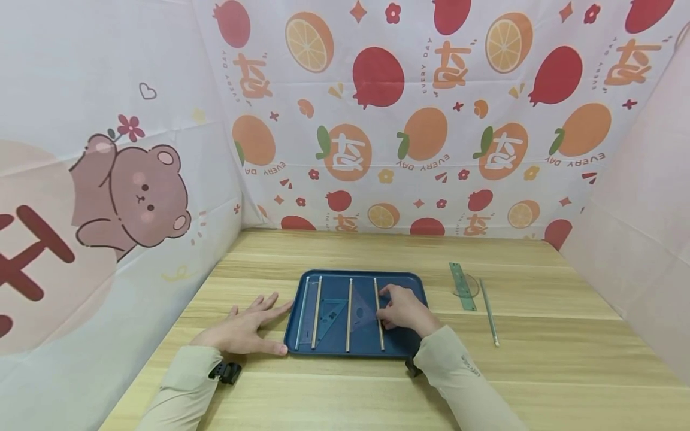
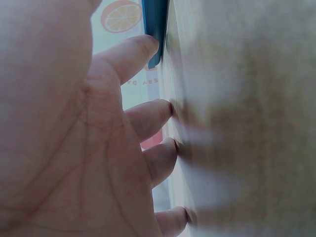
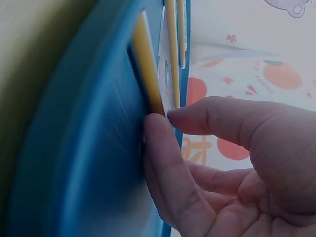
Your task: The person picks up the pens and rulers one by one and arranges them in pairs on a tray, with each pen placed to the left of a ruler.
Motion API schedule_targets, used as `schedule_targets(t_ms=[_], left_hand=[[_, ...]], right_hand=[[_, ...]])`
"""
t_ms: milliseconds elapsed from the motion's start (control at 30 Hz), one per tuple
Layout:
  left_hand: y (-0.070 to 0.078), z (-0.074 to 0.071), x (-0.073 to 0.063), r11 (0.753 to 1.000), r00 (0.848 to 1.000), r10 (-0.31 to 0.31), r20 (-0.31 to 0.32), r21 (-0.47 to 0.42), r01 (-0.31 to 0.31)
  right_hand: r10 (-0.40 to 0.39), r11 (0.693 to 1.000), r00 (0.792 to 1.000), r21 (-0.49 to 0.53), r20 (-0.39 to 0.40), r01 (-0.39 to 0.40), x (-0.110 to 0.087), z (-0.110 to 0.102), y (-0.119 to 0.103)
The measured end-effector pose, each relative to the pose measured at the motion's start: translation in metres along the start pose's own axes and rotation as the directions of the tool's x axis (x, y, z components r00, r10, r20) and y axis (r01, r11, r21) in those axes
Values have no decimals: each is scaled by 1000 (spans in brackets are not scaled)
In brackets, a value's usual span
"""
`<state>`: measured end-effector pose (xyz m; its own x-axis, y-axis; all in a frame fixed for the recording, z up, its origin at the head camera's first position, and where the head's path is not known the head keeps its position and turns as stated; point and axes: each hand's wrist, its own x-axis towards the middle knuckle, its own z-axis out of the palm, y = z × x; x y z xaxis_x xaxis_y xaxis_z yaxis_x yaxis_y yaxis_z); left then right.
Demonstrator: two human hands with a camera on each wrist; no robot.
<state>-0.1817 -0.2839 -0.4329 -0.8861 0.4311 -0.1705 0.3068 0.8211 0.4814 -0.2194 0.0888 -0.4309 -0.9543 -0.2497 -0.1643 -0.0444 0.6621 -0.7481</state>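
A blue tray point(image 1: 334, 346) lies on the wooden table. My left hand point(image 1: 245, 329) is spread beside its left side, with thumb and index finger at the rim; in the left wrist view the other fingertips rest on the tabletop. My right hand point(image 1: 405, 310) reaches over the tray's right part, thumb and fingertips pinching the rightmost gold pencil point(image 1: 382, 339). Left of it lie a clear set square point(image 1: 362, 310), a second gold pencil point(image 1: 349, 317), a teal set square point(image 1: 330, 316), a third gold pencil point(image 1: 316, 314), a clear ruler point(image 1: 308, 320) and a pale blue pencil point(image 1: 301, 314).
Right of the tray, a green ruler point(image 1: 467, 301) and a round clear protractor point(image 1: 476, 286) overlap. A pale green pencil point(image 1: 489, 314) lies beside them. Printed cloth walls point(image 1: 463, 203) stand behind and along both sides of the table.
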Motion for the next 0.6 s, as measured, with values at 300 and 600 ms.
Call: schedule_targets(t_ms=[300,600], left_hand=[[2,-1,-4,1000,1000,8,-9,4,-8],[2,0,-4,1000,1000,9,-9,8,-9]], right_hand=[[-12,1000,1000,16,4,12,1,-4,4],[-31,998,1000,48,-6,31,0,-13,9]])
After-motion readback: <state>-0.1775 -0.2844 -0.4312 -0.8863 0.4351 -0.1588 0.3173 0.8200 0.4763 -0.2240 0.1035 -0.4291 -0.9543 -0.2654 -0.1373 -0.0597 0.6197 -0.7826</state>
